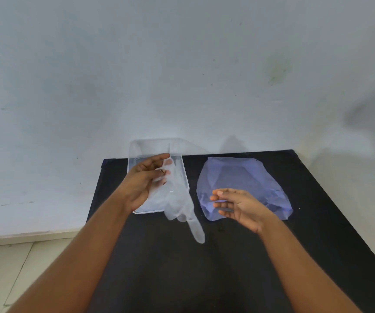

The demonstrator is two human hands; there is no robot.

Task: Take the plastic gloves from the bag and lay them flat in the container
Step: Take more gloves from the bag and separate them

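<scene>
A clear plastic glove [182, 208] hangs from my left hand [146, 179], fingers pointing down past the near edge of the container. My left hand pinches the glove's cuff above the clear rectangular container [134, 150], which stands at the back left of the black table. The pale blue plastic bag [249, 179] lies flat to the container's right. In front of the bag's near left part hovers my right hand [234, 204], fingers apart and holding nothing. I cannot tell whether anything lies inside the container or the bag.
The black table [227, 267] stands against a white wall [182, 64]. Light floor tiles [5, 267] show at the lower left. The container's back edge overhangs the table toward the wall.
</scene>
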